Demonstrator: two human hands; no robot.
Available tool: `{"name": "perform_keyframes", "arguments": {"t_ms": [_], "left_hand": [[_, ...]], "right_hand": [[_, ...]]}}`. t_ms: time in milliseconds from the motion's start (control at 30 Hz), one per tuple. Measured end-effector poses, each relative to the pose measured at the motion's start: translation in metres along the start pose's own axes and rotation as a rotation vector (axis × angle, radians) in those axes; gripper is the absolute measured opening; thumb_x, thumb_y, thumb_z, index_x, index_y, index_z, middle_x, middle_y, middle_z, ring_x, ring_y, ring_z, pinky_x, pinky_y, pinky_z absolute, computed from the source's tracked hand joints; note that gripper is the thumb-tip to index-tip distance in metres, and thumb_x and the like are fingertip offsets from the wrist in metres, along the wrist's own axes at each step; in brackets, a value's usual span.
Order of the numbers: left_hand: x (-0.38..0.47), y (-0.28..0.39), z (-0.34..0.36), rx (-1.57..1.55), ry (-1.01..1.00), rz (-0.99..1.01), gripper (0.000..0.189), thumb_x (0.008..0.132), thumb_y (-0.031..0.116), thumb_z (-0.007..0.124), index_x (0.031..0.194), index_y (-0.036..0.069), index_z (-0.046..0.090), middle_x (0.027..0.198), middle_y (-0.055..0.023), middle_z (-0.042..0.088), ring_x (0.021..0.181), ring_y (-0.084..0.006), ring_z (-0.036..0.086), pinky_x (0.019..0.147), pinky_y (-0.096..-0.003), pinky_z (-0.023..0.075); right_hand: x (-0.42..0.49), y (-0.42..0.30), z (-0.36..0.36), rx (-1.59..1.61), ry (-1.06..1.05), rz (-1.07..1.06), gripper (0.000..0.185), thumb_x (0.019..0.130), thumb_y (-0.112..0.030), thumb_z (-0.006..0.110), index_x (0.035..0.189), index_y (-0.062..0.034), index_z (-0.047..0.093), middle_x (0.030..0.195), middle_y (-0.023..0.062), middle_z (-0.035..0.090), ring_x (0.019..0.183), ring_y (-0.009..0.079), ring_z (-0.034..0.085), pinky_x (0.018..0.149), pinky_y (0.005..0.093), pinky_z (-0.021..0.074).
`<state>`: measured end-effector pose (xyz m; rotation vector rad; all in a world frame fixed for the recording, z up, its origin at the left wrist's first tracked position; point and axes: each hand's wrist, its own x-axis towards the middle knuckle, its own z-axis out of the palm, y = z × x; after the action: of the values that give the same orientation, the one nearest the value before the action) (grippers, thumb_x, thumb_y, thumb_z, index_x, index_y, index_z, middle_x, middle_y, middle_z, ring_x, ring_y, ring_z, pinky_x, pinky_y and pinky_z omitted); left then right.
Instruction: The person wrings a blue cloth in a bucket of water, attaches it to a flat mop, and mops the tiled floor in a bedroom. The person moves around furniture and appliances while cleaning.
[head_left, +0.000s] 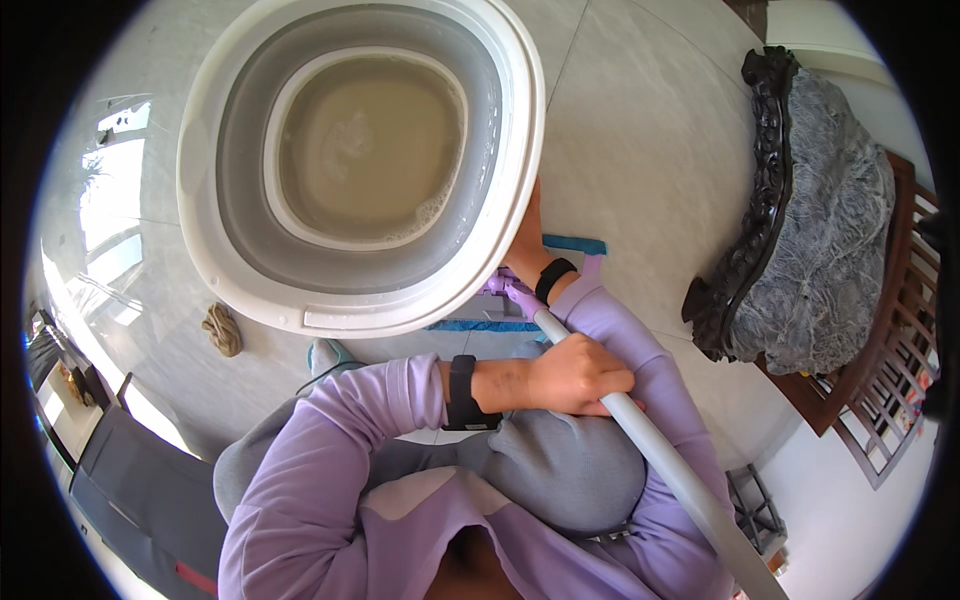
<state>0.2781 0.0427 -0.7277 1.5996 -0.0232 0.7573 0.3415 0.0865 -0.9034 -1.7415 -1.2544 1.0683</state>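
My left hand (574, 375) is closed around the grey pole (664, 450) of a flat mop, which runs diagonally past my right knee. The mop's purple joint (517, 291) leads to a flat head with a blue pad (484, 326), partly covered by the tub. In front of me stands a white-rimmed collapsible tub (196, 202) with grey inner walls. Cloudy brownish water (375, 150) with some foam lies in its bottom. My right hand (529, 240) reaches beyond the joint to the tub's right side; its fingers are hidden behind the rim, so their grip cannot be seen.
A crumpled brown cloth (223, 330) lies on the glossy tiled floor (630, 150), left of the tub. To the right are a dark carved wooden piece with a grey textured surface (817, 225) and a brown lattice (885, 405). Dark grey furniture (142, 495) sits at lower left.
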Motion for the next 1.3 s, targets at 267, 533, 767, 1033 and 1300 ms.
{"name": "perform_keyframes", "arguments": {"t_ms": [267,533,767,1033,1300], "left_hand": [[0.004,0.011,-0.014,0.11,-0.092,0.015,0.021,0.063,0.015,0.07,0.064,0.008,0.05,0.055,-0.0062,0.047,0.056,-0.0257,0.053,0.045,-0.0372,0.039],[0.018,0.015,-0.004,0.057,-0.407,-0.204,0.015,0.061,0.012,0.069,0.063,0.009,0.054,0.051,-0.0084,0.051,0.055,-0.0316,0.055,0.047,-0.0397,0.041],[0.033,-0.006,-0.004,0.0,-0.105,-0.119,0.009,0.067,0.001,0.066,0.071,0.003,0.058,0.057,-0.0142,0.053,0.05,-0.0313,0.055,0.045,-0.0325,0.0413],[0.095,-0.032,-0.011,0.072,0.485,-0.269,0.013,0.076,0.008,0.066,0.072,-0.002,0.06,0.053,-0.0076,0.051,0.051,-0.0072,0.042,0.048,-0.0269,0.0414],[0.109,-0.044,-0.035,-0.032,0.663,-0.365,0.031,0.081,0.009,0.066,0.057,0.004,0.048,0.05,0.0035,0.042,0.048,-0.0042,0.039,0.042,-0.0238,0.0312]], "right_hand": [[-0.005,-0.004,-0.009,-0.914,-0.005,-0.135,0.058,0.09,-0.041,0.044,0.133,-0.0025,0.04,0.144,0.0231,0.027,0.135,0.0352,0.021,0.107,0.0549,0.0163],[-0.102,0.018,-0.169,0.154,0.447,0.371,0.03,0.09,-0.022,0.054,0.108,0.0013,0.06,0.092,0.0132,0.066,0.082,0.017,0.063,0.074,0.0269,0.0492],[-0.21,0.139,-0.177,-0.081,0.355,0.476,0.032,0.084,-0.028,0.061,0.098,0.0003,0.064,0.085,0.0133,0.067,0.077,0.0225,0.065,0.071,0.0323,0.0505],[-0.186,0.149,-0.159,0.231,0.61,0.807,0.039,0.074,-0.033,0.067,0.091,0.0026,0.062,0.072,0.0123,0.065,0.056,0.0259,0.059,0.065,0.0347,0.0505],[-0.095,0.131,-0.125,-0.03,0.873,0.806,0.034,0.07,-0.028,0.071,0.085,0.0019,0.064,0.081,0.0178,0.066,0.079,0.0355,0.063,0.074,0.0402,0.0495]]}}
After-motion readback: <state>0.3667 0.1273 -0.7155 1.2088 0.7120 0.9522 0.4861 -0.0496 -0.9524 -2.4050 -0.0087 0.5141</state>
